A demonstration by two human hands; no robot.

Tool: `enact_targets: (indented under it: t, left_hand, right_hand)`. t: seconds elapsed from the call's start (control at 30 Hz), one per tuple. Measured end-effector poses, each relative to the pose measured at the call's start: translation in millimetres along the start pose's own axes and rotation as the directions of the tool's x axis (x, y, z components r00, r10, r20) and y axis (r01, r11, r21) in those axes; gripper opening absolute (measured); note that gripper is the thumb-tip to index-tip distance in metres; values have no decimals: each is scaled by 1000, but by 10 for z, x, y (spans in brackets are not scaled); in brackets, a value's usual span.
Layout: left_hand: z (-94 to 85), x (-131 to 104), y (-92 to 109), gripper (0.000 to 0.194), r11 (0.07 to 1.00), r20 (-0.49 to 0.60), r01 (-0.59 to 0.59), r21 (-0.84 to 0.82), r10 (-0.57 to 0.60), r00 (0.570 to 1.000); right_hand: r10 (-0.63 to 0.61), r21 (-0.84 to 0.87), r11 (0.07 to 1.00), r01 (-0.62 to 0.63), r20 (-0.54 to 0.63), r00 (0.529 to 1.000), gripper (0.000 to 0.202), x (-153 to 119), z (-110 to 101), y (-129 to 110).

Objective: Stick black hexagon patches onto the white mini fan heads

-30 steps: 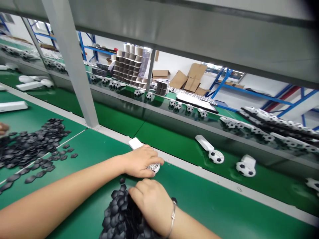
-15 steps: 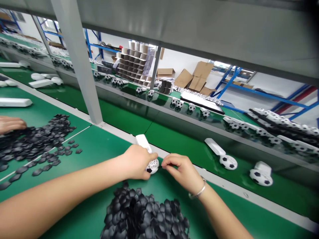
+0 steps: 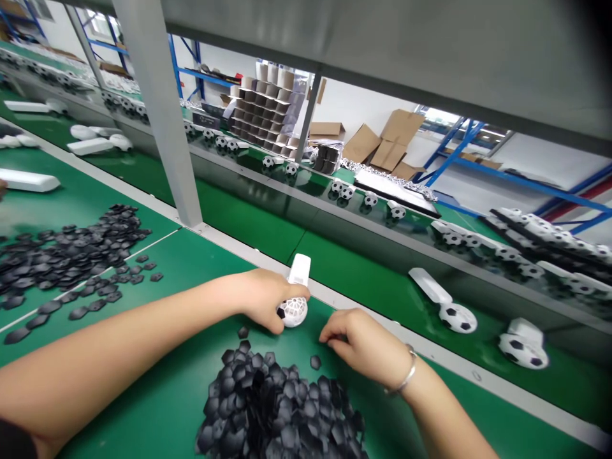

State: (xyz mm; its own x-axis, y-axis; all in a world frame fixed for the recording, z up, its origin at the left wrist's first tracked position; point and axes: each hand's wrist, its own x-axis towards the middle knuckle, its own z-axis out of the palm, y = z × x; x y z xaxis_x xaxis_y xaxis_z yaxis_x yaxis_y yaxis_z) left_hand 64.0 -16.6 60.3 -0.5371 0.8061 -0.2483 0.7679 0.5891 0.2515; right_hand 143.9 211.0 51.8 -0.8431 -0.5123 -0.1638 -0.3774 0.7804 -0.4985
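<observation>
My left hand [image 3: 268, 298] is closed around the near end of a white plastic piece with a soccer-ball head [image 3: 296, 311] and a flat white handle [image 3: 300, 269]. The ball's face is an open white lattice, with a black patch by my thumb. To its right, apart from it, hovers my right hand [image 3: 366, 344], wearing a silver bracelet; its fingers are curled together, and whatever may be between them is hidden. A heap of black pentagon pieces [image 3: 282, 408] lies in front of me, and a single black pentagon [image 3: 315, 362] sits below my right fingertips.
A second spread of black pentagons [image 3: 76, 255] lies at the left. Beyond the grey rail [image 3: 229, 245] runs a green belt [image 3: 354, 268] carrying finished-looking ball pieces [image 3: 458, 317]. A grey post [image 3: 162, 121] rises at left; an overhead panel [image 3: 382, 57] spans above.
My right hand has drawn away from the ball, right and down. The ball piece has turned more upright in my left hand. Another person's hand at far left has mostly left view.
</observation>
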Motion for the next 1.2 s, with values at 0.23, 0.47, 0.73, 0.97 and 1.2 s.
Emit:
enact_targets:
  t: [0.23,0.47,0.73,0.97,1.2]
  left_hand:
    - [49,46,-39,69,999,-42,-47,15,48,998]
    - [85,74,-77,60,987,-98,-139,76,146,984]
    - [102,54,-35,49,964,-135,-264,23,265,955]
    - [117,95,5,61,992,-110,-110,68,117,987]
    - [132,157,25,78,995,-79,-77,59,81,994]
  right_hand:
    - [178,-206,965,-163,59,982,25,10,171,-344]
    - [119,-179,979,-95,125,985,15,8,226,-342]
    - [-89,111,987,113,-202,975,21,94,209,-255]
    - [-90,48,992,114,-355,930,15,78,242,-307]
    - [-53,93,992,87,-319,946,13,113,208,-274]
